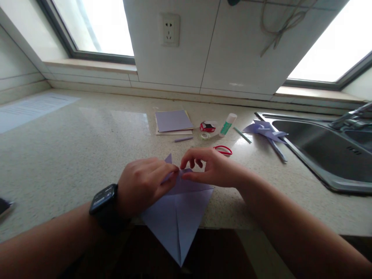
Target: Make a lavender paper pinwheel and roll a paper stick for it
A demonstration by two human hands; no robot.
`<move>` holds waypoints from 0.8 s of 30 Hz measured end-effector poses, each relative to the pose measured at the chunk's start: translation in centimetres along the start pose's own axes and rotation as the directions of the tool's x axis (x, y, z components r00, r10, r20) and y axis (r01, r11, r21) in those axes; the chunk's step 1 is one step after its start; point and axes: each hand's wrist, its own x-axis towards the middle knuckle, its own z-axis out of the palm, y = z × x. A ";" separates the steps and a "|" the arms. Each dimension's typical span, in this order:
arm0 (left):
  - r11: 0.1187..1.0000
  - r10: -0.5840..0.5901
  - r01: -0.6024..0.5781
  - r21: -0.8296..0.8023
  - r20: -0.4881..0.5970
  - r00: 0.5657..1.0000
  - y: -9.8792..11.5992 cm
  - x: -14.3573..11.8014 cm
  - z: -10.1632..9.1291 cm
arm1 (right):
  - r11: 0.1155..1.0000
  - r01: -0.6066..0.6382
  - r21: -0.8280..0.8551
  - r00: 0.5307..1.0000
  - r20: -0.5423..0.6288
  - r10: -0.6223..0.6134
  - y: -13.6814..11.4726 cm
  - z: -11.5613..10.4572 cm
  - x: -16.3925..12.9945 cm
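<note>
Creased lilac paper square (178, 217) overhangs the tabletop (87, 155) front edge. Left hand (142, 186) and right hand (212, 168) pinch a flap together at its far corner, fingers narrow. Judged mid-fold; a finished lilac paper pinwheel (269, 133) lies by the steel sink (319, 155).

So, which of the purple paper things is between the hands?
The creased purple sheet overhanging the counter edge; both hands pinch its top. The flat stack and the pinwheel lie untouched farther back.
</note>
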 end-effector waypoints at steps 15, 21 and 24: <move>0.978 -0.061 0.045 -0.202 -0.073 0.995 0.6 0.4 -0.4 | 0.999 0.053 0.001 0.998 -0.040 -0.053 0.3 0.1 0.1; 0.937 -0.211 0.201 -0.285 -0.002 0.978 0.5 0.4 -0.4 | 0.998 0.057 0.014 0.997 -0.042 -0.057 0.4 0.2 0.1; 0.909 -0.256 0.255 -0.329 0.039 0.966 0.5 0.4 -0.4 | 0.998 0.063 0.010 0.997 -0.048 -0.062 0.4 0.3 0.2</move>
